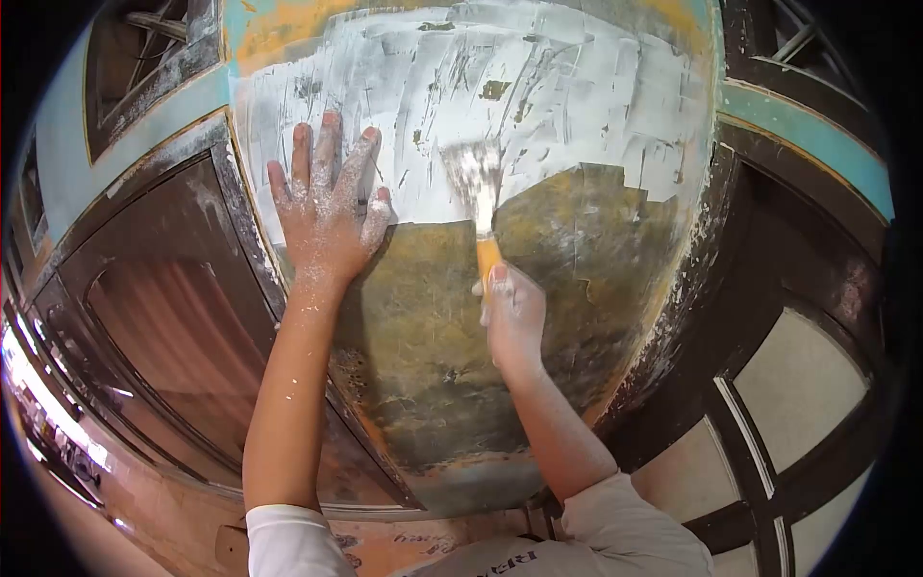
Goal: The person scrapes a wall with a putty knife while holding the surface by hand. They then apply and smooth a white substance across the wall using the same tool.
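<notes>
My right hand (514,313) is closed around the yellow handle of a putty knife (487,248). Its wide blade, smeared with white and slightly blurred, lies against or just over the white-coated part of the wall (423,82). Flat on that same coating, with fingers spread, rests my left hand (330,207), dusted with white powder. Below a stepped edge, the wall (442,308) is bare, a rough olive-brown. A few dark patches show through the white layer. White dust also covers my right hand and forearm.
Left of the wall stands a dark-framed door (183,317) with a reddish curtain behind its pane. On the right is a dark door (808,365) with pale panels. Flaking trim borders both wall sides. A tan floor (183,519) shows at the lower left.
</notes>
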Action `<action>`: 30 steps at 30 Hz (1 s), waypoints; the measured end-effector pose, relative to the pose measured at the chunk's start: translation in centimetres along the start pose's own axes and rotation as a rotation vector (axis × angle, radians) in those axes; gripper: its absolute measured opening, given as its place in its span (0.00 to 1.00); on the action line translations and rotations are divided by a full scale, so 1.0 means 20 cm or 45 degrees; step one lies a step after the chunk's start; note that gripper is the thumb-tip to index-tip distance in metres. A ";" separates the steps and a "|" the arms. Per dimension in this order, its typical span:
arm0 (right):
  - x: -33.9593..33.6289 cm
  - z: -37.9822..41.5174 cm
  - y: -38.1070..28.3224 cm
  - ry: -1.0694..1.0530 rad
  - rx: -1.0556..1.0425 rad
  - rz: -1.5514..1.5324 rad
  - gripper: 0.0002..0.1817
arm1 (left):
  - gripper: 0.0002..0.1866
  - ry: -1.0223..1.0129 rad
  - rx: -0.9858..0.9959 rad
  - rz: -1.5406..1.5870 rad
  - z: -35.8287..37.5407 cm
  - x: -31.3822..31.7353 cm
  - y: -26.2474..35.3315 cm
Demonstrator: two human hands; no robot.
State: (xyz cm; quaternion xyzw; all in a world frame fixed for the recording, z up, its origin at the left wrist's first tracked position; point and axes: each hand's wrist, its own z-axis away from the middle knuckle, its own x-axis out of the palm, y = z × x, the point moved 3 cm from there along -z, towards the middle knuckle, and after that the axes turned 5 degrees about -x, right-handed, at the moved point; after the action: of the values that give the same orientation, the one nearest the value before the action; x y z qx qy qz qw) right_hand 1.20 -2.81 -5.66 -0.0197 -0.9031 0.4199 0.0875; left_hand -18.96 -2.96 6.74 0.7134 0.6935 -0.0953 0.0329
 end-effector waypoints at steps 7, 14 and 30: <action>0.05 0.07 0.08 -0.061 0.123 -0.071 0.27 | 0.34 0.024 0.026 0.003 0.00 0.00 0.00; 0.07 0.00 -0.03 -0.097 0.107 -0.140 0.29 | 0.34 0.022 0.022 -0.004 0.00 0.00 0.00; 0.05 -0.07 -0.12 -0.134 0.083 -0.227 0.28 | 0.35 0.012 0.017 -0.008 0.00 0.00 -0.01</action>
State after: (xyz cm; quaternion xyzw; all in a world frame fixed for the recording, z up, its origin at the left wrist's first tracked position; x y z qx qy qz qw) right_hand 0.63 -3.10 -2.80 0.0858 -0.8906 0.4399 0.0775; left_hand -19.08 -2.92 6.64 0.7119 0.6951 -0.0966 0.0247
